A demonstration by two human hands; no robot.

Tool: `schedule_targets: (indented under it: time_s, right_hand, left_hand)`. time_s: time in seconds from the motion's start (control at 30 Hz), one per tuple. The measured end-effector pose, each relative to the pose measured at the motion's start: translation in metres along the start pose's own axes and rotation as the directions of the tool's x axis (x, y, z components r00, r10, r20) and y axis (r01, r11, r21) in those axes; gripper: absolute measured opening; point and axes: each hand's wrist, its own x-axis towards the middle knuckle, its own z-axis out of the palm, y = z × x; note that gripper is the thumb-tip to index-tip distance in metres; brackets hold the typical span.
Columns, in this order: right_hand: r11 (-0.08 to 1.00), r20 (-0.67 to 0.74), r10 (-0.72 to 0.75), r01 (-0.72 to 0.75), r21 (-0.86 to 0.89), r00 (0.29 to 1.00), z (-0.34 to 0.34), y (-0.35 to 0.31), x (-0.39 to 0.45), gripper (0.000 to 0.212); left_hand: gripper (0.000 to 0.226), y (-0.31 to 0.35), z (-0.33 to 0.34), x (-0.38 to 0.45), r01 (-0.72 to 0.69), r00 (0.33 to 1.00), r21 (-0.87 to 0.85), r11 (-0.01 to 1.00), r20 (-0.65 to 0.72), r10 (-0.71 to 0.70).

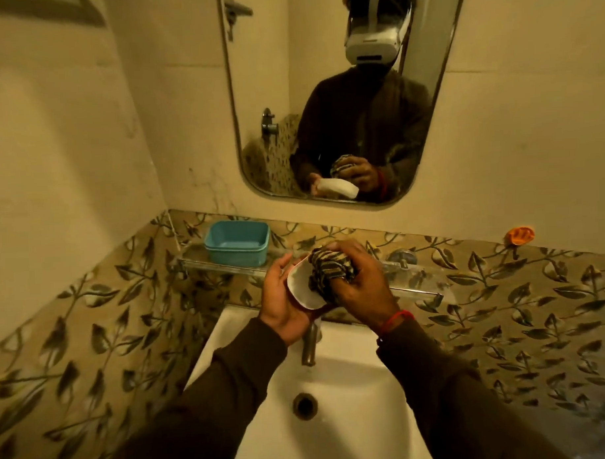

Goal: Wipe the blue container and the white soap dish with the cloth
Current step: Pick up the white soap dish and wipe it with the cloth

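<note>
Head view. Left hand [283, 298]: grip curled round the white soap dish [303, 287], held tilted above the sink [351, 382]. Right hand [354, 279]: grip bunched on the cloth [326, 268], pressed into the dish's hollow. Blue container [238, 243]: on the glass shelf [227, 266], beyond, nearer the left hand.

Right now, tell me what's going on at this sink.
A person stands at the sink, holding the white soap dish in the left hand. The right hand grips a bunched striped cloth and presses it into the dish. The blue container sits on the glass shelf behind, not being handled.
</note>
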Motion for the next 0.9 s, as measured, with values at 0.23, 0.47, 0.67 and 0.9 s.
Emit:
schedule_targets:
  time_s: [0.23, 0.47, 0.67, 0.9]
  right_hand:
    - [0.998, 0.003, 0.028, -0.027, -0.048, 1.000, 0.002, -0.024, 0.041, 0.043]
    - [0.966, 0.034, 0.092, -0.081, -0.244, 0.995, 0.002, -0.044, 0.069, 0.053]
    - [0.785, -0.152, -0.069, -0.040, -0.618, 0.986, -0.007, -0.043, 0.078, 0.041]
    - [0.621, -0.213, -0.128, -0.089, -0.778, 0.969, -0.007, -0.059, 0.089, 0.022]
  left_hand:
    - [0.047, 0.050, 0.019, 0.013, 0.079, 0.989, 0.063, 0.995, 0.121, -0.086]
    - [0.050, 0.073, 0.046, 0.028, 0.053, 0.987, 0.147, 0.988, 0.140, -0.074]
    - [0.047, 0.070, 0.057, 0.028, -0.026, 0.981, 0.087, 0.996, 0.196, 0.008]
    - [0.048, 0.055, 0.068, 0.025, -0.024, 0.973, 0.070, 0.997, 0.232, 0.007]
